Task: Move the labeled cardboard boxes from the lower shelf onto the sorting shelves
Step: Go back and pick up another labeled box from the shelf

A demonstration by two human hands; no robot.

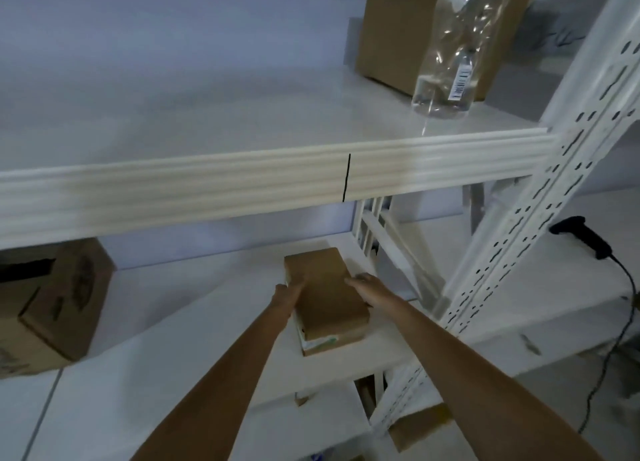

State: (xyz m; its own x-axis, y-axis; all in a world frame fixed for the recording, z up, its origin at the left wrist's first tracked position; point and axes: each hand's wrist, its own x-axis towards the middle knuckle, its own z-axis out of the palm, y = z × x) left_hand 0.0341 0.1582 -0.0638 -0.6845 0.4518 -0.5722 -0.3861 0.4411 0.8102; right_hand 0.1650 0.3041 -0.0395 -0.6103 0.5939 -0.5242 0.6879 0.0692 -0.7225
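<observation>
A small flat cardboard box (323,290) lies on the white middle shelf (194,325), with a printed label on its near end. My left hand (289,292) presses against its left side. My right hand (365,285) lies on its right edge, fingers spread over the top. Both hands clasp the box between them as it rests on the shelf board. The white upper shelf (242,124) runs across the view above, its front beam marked with a black line (346,178).
A bigger cardboard box (55,308) sits at the left of the middle shelf. On the upper shelf stand a tall brown box (391,27) and a clear plastic bag (453,55). A perforated white upright (540,218) rises at right, with a black barcode scanner (585,237) and cable beyond it.
</observation>
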